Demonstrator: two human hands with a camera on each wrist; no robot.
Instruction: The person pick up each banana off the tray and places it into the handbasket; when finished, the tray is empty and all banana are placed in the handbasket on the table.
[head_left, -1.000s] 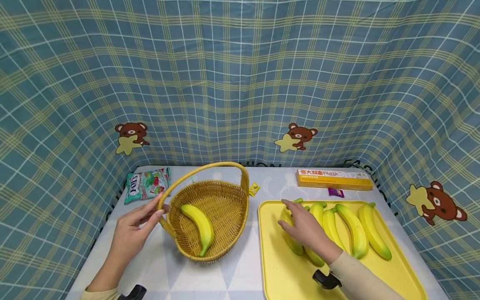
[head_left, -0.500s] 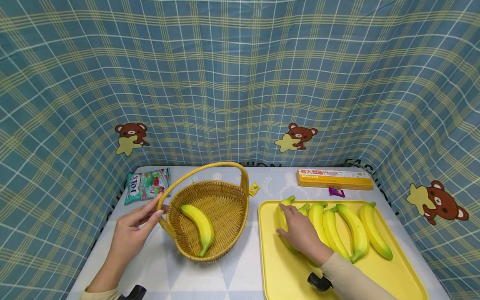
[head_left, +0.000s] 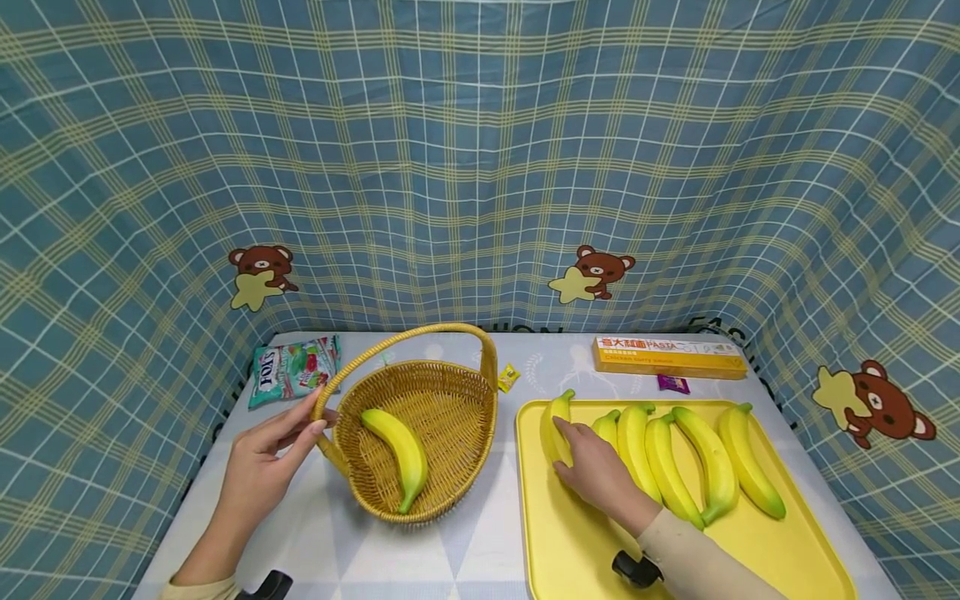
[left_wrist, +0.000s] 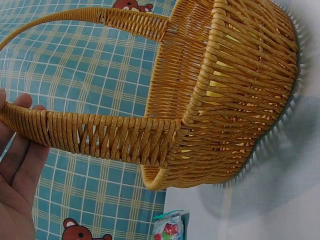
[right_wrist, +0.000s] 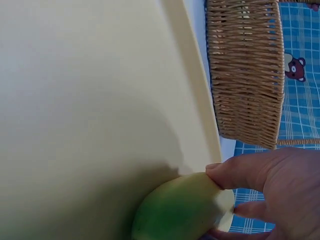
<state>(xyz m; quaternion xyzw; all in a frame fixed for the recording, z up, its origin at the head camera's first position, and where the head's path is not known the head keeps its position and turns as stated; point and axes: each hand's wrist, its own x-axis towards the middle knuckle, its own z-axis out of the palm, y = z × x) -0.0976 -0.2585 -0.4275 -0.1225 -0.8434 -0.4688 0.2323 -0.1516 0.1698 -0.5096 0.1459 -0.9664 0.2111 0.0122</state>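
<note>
The right grip [head_left: 602, 475] was closed about a banana [head_left: 555, 427], thumb on one flank and fingertips on the other. That banana lay at the grip's left edge, its stem end reaching ahead of the fingertips and its long axis running mostly away from the person, roughly along the near-left rim of the yellow tray [head_left: 555, 550]. Much of its lower length was hidden by the hand in the head view; the right wrist view showed a green-tinged end reaching back from the thumb. Whether it touched the tray could not be told.

The relation that seemed to count most was sideways: the wicker basket [head_left: 457, 433] was to the left of the right grip, just beyond the tray's rim, so the way to it ran across the banana's length rather than along it. One loose banana [head_left: 401, 450] rested inside, slanting but also mostly front to back.

The left grip [head_left: 264, 457] held the handle [head_left: 490, 360], thumb and fingers meeting round it on the basket's far side from the right grip. The right was plainly the nearer hand to the held banana, with the basket between the two. Five other bananas [head_left: 663, 467] lay to the right grip's right.
</note>
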